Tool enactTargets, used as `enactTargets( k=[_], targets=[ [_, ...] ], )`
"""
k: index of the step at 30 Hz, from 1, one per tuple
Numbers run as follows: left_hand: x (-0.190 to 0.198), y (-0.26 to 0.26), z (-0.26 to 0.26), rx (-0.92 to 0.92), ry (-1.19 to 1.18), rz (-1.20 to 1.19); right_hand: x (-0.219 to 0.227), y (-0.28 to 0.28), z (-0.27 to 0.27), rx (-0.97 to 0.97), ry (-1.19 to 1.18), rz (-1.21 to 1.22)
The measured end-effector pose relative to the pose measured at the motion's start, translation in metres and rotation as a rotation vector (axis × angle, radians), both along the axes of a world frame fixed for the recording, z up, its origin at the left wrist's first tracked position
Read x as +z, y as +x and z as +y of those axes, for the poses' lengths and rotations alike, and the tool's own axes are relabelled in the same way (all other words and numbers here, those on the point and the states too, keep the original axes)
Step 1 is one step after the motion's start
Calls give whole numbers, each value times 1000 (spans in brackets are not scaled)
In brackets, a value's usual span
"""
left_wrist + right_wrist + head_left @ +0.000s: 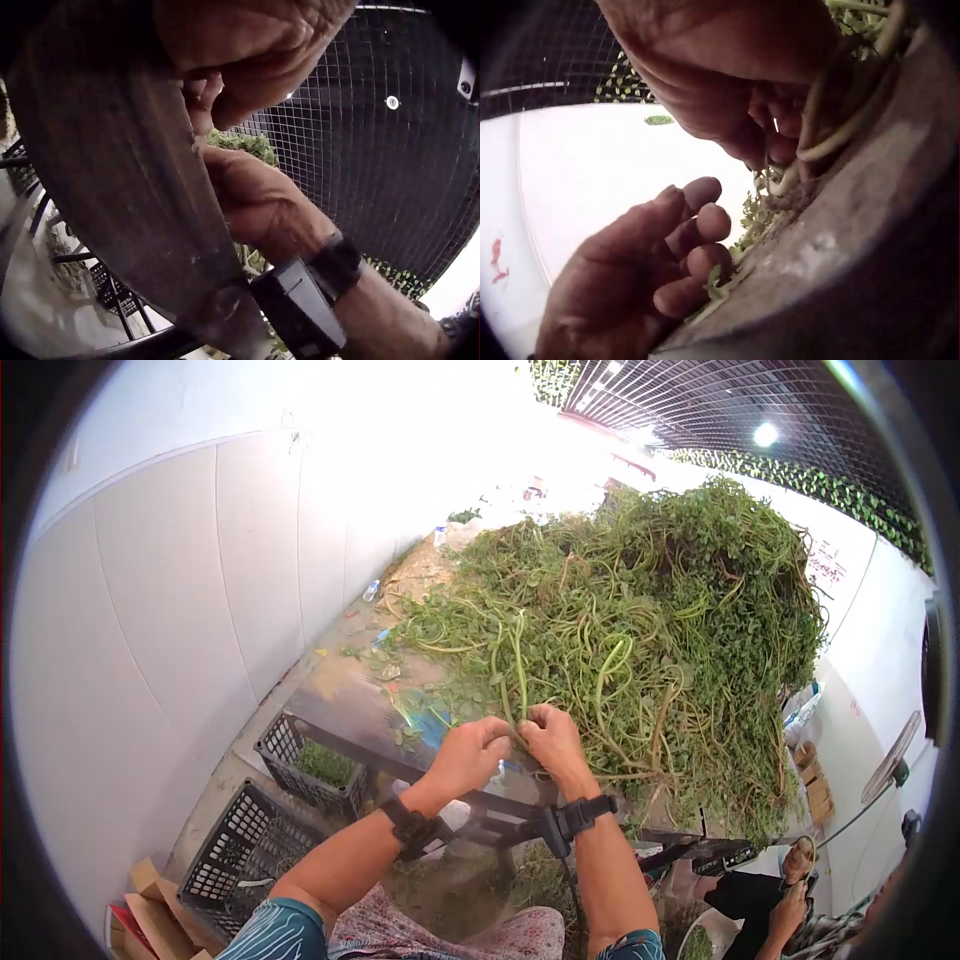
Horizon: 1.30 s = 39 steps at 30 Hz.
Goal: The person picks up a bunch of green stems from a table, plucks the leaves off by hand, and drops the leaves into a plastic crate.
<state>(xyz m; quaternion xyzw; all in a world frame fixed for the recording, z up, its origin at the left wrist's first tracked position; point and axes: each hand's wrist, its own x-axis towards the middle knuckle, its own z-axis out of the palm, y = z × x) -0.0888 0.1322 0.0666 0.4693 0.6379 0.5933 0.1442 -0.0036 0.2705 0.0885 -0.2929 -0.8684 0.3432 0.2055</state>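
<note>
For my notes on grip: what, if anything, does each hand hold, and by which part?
The right hand pinches a green stem toward its near end; whether the left hand holds anything cannot be told.

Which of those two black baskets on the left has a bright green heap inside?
The farther basket, higher in the head view: a leafy green heap lies inside. The nearer basket shows mostly dark mesh, no such heap.

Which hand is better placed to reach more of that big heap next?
Probably the right grip. In the head view it is nearer the heap of greens, which bulks up ahead and rightward; the left grip is closer to the black crates.
</note>
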Motion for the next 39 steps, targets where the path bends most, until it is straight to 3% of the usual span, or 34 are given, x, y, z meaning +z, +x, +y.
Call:
enactTargets(
  k=[5, 7, 8, 11, 14, 20, 24, 27, 30, 33, 39],
  targets=[
    [-5, -5, 8, -3, 73, -71, -16, 8, -12, 39, -106, 320],
    [-9, -6, 19, 8, 212, -224, -31, 9, -11, 83, -88, 389],
    [-7, -6, 21, 13, 276, -301, -26, 13, -14, 83, -50, 356],
    [6, -19, 26, -199, 15, -534, -16, 19, -17, 191, -36, 284],
    [-3, -28, 49, -262, 34, -669, -12, 20, -16, 187, 37, 266],
    [-13, -27, 53, -223, 201, -704, -19, 18, -14, 143, 309, 262],
    [-13, -31, 55, -223, 267, -830, -18, 14, -17, 86, 256, 291],
    [-10, -24, 56, -116, 273, -445, -18, 8, -18, 2, 246, 272],
    [-4, -2, 48, 94, 222, 302, -21, 3, -16, -97, 165, 253],
    [0, 6, 43, 127, 287, 511, -16, 5, -16, -119, 69, 243],
    [7, 11, 37, 85, 263, 591, -25, 2, -2, -116, 18, 270]
  ],
)
